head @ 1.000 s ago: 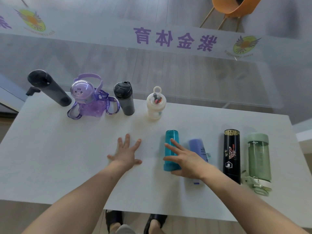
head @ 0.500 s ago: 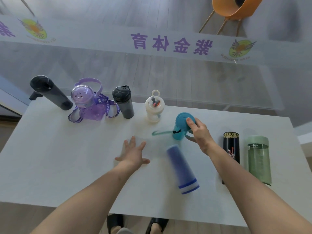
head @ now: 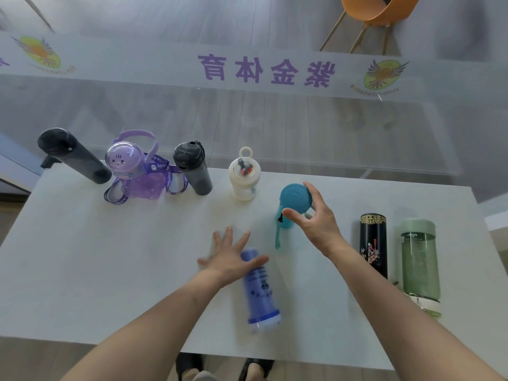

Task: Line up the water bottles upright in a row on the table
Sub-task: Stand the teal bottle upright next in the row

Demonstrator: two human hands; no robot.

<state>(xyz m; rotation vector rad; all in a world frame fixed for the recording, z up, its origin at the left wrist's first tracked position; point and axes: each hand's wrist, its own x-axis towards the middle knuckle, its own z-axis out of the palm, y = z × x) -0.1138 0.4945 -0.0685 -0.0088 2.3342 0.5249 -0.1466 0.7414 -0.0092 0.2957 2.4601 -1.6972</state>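
Note:
Along the far edge of the white table [head: 82,257] stand a tall black bottle [head: 72,155], a purple bottle with a strap [head: 132,169], a dark grey bottle [head: 193,169] and a small cream bottle [head: 244,176]. My right hand [head: 316,221] is shut on the teal bottle [head: 292,204], held upright just right of the cream one, its strap hanging down. My left hand [head: 231,257] lies spread on the top end of a blue bottle [head: 261,292] lying on the table. A black patterned bottle [head: 373,243] and a green bottle [head: 419,265] lie at the right.
A glass wall with purple lettering runs directly behind the table's far edge. An orange chair [head: 376,12] stands beyond the glass. My feet show under the table's near edge.
My right hand has lifted the teal bottle off the table, turned it upright and carried it toward the row. My left hand moved right onto the blue bottle, which rolled a little.

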